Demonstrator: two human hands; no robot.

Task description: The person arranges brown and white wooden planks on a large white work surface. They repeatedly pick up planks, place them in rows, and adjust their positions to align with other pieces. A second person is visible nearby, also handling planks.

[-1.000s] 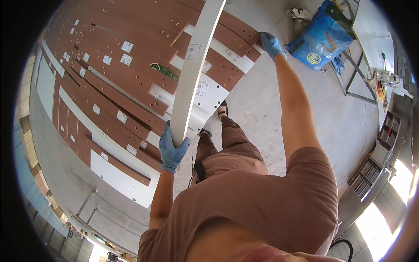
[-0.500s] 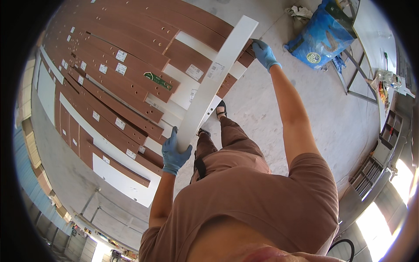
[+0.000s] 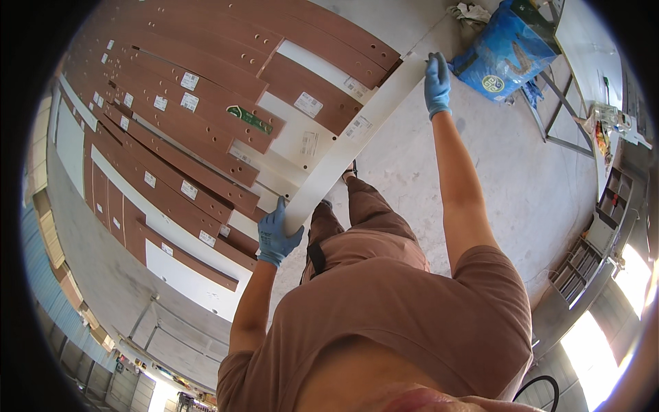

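Note:
A long white panel (image 3: pixel 374 117) with a paper label slants across the right ends of a stack of boards. Blue-gloved, my left hand (image 3: pixel 276 239) grips its lower, near end, the thumb and fingers on either side. At the panel's upper, far end is my right hand (image 3: pixel 437 88), also in a blue glove, with its fingers against the end. Some of the fingers are hidden from sight. Directly left of the panel lie a labelled brown board (image 3: pixel 309 93) and white boards (image 3: pixel 302 145) with small dark holes.
Brown boards (image 3: pixel 185 41) with drilled holes and labels spread over the upper left. A green level-like strip (image 3: pixel 248 119) lies on them. A blue sack (image 3: pixel 504 51) stands at the upper right, near a metal-legged table (image 3: pixel 587 41). Shelving (image 3: pixel 575 271) is farther right.
The panel's far end has swung right and toward me, down along the board ends. My right hand has shifted right and slightly up; my left hand has barely moved.

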